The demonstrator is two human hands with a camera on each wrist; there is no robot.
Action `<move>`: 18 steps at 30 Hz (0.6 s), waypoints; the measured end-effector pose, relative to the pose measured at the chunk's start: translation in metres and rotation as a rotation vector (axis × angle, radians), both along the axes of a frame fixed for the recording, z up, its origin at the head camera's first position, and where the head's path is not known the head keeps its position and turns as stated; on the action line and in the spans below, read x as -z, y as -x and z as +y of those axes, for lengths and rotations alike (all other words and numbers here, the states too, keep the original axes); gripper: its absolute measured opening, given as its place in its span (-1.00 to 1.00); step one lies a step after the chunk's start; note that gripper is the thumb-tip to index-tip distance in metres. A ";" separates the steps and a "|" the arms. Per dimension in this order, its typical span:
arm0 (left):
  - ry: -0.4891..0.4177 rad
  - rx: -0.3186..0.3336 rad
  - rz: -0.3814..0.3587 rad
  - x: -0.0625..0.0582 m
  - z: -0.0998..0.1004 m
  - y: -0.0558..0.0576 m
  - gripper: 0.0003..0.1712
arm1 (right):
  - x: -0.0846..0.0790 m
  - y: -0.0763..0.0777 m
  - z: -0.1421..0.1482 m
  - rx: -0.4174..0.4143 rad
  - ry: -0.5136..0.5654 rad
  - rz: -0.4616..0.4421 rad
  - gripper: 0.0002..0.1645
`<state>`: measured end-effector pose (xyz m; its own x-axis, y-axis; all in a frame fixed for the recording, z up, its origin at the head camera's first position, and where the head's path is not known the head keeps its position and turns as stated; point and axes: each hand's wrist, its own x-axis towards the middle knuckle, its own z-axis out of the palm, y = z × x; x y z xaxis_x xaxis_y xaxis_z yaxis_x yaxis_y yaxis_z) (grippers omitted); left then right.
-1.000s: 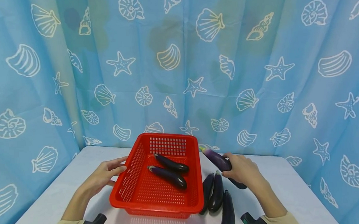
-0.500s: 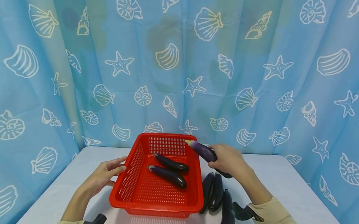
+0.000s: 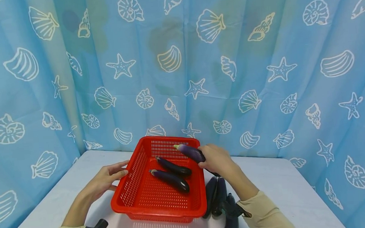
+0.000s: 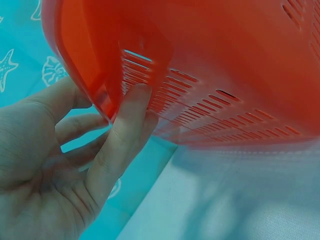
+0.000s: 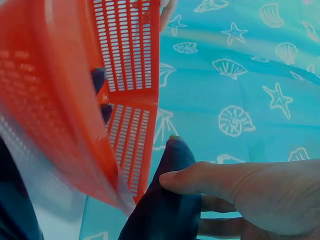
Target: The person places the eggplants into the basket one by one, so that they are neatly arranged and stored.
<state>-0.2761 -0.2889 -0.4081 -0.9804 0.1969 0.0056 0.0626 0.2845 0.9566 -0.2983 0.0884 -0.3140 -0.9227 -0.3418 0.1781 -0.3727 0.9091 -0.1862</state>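
Note:
My right hand [image 3: 217, 159] grips a dark purple eggplant [image 3: 189, 152] around its middle. Its pale green stem end points left over the back right part of a red plastic basket [image 3: 158, 212]. In the right wrist view the thumb lies along the held eggplant [image 5: 167, 205], beside the basket's wall. My left hand [image 3: 106, 179] holds the basket's left rim; the left wrist view shows the rim between its fingers, one fingertip against the slotted outer wall [image 4: 205, 107]. Two eggplants, one farther back [image 3: 174, 166] and one nearer [image 3: 171, 180], lie on the basket floor.
Right of the basket, several eggplants [image 3: 219, 195] lie on the white table [image 3: 278, 185], partly hidden by my right wrist's camera strap [image 3: 235, 208]. A blue curtain [image 3: 180, 75] with white shells hangs directly behind the table and at both sides.
My right hand has carried the eggplant leftward, from beside the basket to over its right rim. The left hand, the basket and the other eggplants have stayed put.

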 end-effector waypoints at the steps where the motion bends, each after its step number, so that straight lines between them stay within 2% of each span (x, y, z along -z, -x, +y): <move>1: -0.001 0.000 0.000 0.000 0.000 0.000 -0.21 | -0.001 0.000 -0.003 -0.005 -0.002 -0.004 -0.48; 6: -0.004 0.004 0.000 0.000 0.000 0.001 -0.21 | -0.003 0.003 -0.015 -0.020 -0.006 -0.045 -0.44; 18: -0.005 0.009 0.001 0.000 -0.002 0.001 -0.21 | -0.001 0.013 -0.041 -0.062 -0.026 -0.081 -0.50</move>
